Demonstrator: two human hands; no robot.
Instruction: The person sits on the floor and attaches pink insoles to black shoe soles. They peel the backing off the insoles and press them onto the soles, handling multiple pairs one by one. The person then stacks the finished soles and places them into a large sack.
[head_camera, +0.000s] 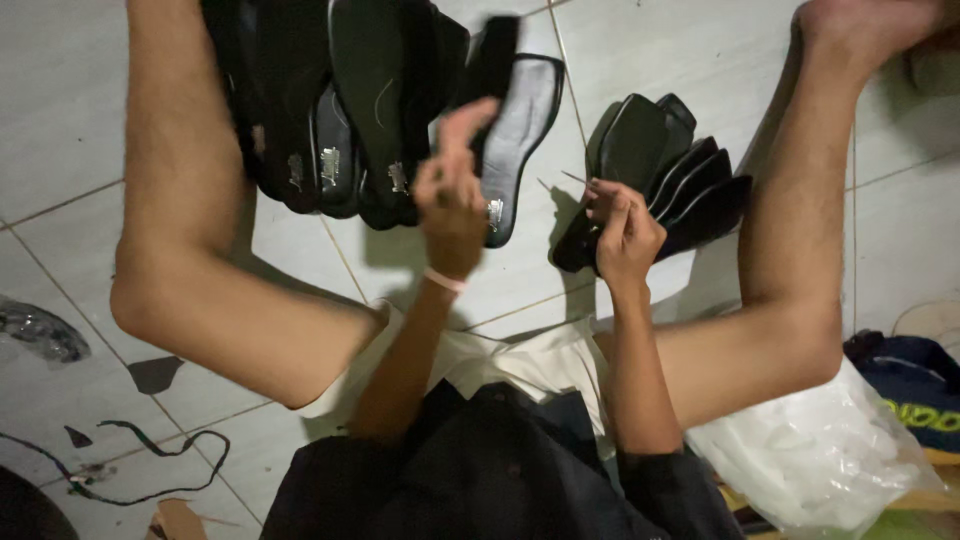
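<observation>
With our left hand (452, 195) pinching one black insole (515, 135) and our right hand (622, 232) gripping a thin needle (573, 178), a slip could prick a finger.

Black insoles (370, 110) with silver marks lie on pale grey tiles (60, 110); wristband (443, 281) pink.
</observation>
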